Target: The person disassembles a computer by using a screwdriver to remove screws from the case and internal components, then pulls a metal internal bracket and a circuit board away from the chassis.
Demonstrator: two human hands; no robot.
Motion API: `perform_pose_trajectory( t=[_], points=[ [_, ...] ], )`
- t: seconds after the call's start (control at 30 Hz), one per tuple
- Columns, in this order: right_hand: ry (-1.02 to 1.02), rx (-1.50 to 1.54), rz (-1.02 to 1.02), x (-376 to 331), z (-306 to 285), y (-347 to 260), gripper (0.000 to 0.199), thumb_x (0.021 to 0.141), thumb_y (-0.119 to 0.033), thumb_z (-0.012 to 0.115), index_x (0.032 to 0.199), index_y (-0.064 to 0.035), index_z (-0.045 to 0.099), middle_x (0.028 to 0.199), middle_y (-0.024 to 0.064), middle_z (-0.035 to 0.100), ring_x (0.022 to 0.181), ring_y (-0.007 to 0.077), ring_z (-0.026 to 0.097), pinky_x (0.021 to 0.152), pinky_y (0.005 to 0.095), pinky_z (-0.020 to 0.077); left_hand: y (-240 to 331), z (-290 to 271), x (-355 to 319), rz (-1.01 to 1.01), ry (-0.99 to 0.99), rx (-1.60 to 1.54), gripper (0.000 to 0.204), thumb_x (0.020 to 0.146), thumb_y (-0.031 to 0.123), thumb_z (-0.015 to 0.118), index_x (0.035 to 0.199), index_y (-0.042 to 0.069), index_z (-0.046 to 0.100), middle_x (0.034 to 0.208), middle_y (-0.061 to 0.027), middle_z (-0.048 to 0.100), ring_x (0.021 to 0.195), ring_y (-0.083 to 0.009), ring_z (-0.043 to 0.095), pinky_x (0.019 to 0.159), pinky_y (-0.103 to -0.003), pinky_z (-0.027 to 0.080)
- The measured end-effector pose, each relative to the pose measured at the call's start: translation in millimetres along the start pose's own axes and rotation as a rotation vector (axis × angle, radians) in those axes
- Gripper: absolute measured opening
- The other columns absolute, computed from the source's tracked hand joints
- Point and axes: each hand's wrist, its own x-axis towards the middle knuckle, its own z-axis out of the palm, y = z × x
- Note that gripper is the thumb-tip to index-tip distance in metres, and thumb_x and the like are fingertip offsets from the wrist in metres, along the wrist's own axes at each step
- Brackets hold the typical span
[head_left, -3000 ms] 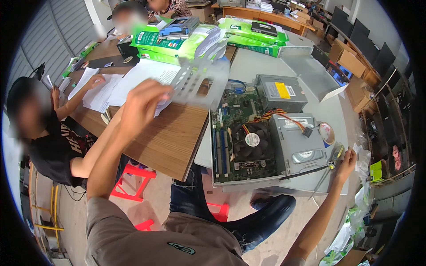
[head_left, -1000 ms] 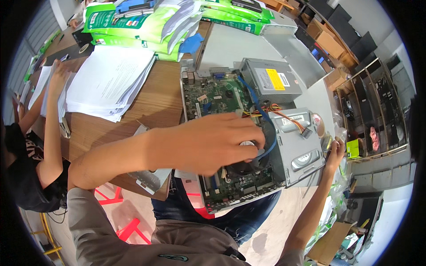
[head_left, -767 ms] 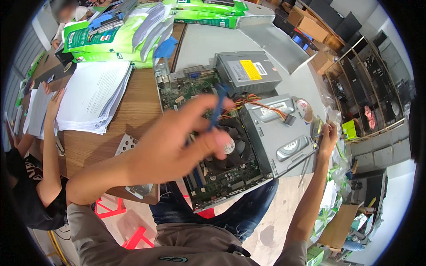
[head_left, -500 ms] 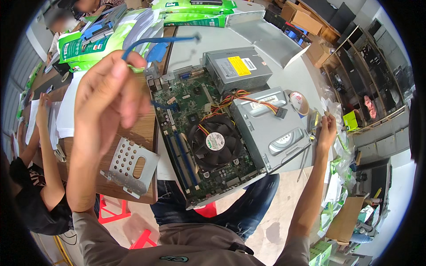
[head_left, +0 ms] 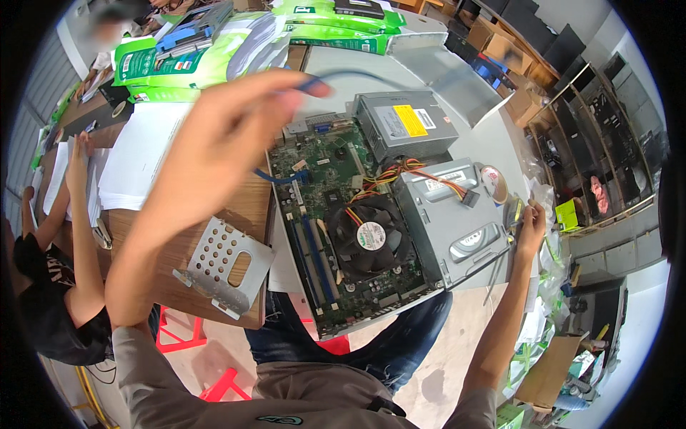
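Observation:
My left hand point(head_left: 221, 136), blurred by motion, is raised over the upper left of an open desktop computer. Its fingertips pinch a thin blue data cable point(head_left: 350, 72), whose free end trails to the right. Another stretch of blue cable meets the green motherboard point(head_left: 336, 154) below the hand. On the board sits a black cooling fan point(head_left: 369, 237), with a grey power supply point(head_left: 406, 127) behind it and a silver drive cage point(head_left: 446, 214) to its right. My right hand point(head_left: 531, 227) is curled beyond the cage, next to a yellowish handle point(head_left: 515, 209); what its fingers hold is unclear.
A perforated metal bracket point(head_left: 227, 268) lies on the wooden table at left, near stacked paper point(head_left: 139, 157). A tape roll point(head_left: 494, 183) stands beside the cage. Green bags point(head_left: 161, 68) and a bent metal cover point(head_left: 457, 79) are behind. Another person's arm point(head_left: 82, 229) is at far left.
My left hand has swung right with the blue cable, from beside the computer to above its upper left. The whole view has shifted slightly. My right hand stays beside the cage.

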Motion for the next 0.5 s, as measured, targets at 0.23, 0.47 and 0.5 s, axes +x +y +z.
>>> perform_pose_trajectory(
  t=[0.23,0.47,0.5],
  points=[
    [-0.039,0.059,-0.020,6,2,2,0.026,0.101,-0.018,0.063,0.122,-0.0028,0.065,0.092,-0.0001,0.063,0.079,0.0075,0.051,0.068,0.0237,0.0410,-63,65,7,0.125,-0.400,0.559,0.024,0.102,0.021,0.056,0.104,0.002,0.070,0.079,-0.0211,0.070,0.078,-0.0432,0.068,0.073,-0.052,0.053],
    [-0.046,0.064,0.003,3,-2,4,0.026,0.103,-0.019,0.061,0.124,-0.0042,0.065,0.093,-0.0017,0.061,0.078,0.0062,0.050,0.068,0.0221,0.0395,-61,71,19,0.252,-0.282,0.521,0.027,0.100,0.026,0.058,0.099,0.003,0.072,0.076,-0.0200,0.069,0.074,-0.0415,0.068,0.071,-0.051,0.055],
    [-0.060,0.108,-0.007,4,3,2,0.026,0.103,-0.019,0.061,0.124,-0.0042,0.065,0.093,-0.0017,0.061,0.079,0.0064,0.050,0.068,0.0223,0.0397,-66,75,25,0.238,-0.281,0.530,0.027,0.100,0.026,0.058,0.099,0.003,0.072,0.076,-0.0200,0.069,0.074,-0.0415,0.068,0.071,-0.051,0.055]
  ],
)
